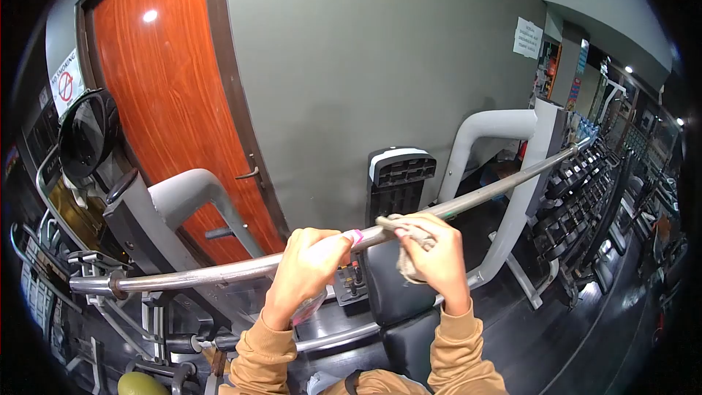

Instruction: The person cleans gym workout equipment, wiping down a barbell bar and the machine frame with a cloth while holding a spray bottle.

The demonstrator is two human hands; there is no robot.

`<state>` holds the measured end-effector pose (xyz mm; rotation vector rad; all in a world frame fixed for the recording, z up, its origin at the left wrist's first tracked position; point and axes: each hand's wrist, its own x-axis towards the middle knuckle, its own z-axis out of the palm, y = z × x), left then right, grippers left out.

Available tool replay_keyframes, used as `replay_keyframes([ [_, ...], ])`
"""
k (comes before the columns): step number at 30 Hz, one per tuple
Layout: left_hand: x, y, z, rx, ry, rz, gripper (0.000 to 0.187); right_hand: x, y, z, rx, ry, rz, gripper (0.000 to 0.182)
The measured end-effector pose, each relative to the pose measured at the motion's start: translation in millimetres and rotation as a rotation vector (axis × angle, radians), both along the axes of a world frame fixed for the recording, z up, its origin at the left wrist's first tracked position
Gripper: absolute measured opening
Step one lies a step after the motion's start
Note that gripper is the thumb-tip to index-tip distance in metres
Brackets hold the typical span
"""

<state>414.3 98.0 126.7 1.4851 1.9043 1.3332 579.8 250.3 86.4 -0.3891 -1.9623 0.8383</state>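
A long metal barbell bar (205, 273) runs across the view, resting on a grey bench-press rack. My left hand (311, 262) is closed at the middle of the bar, around a clear plastic item with pink parts (354, 237); part of it hangs below the hand. To the right, my right hand (433, 250) is closed on a beige cloth (411, 246), which touches the bar and droops beneath the fingers. Under the hands is the black padded bench (398, 285).
An orange-brown door (157, 88) with a handle stands at the left, beside a grey wall (365, 51). Dumbbells on a rack (578, 183) line the right side. A green ball (141, 385) lies at the lower left. The rack's grey uprights (521, 194) flank the bench.
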Motion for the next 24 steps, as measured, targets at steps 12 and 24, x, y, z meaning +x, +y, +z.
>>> replay_keyframes([
  [12, -6.6, 10.0, -9.3, 0.061, -0.086, -0.069, 0.038, -14.1, -17.9, -9.5, 0.200, -0.121, -0.354, 0.024],
  [24, -19.3, 0.6, -26.8, 0.220, -0.255, -0.074, 0.044, -1.5, 2.7, -22.4, 0.408, -0.102, -0.437, 0.040],
])
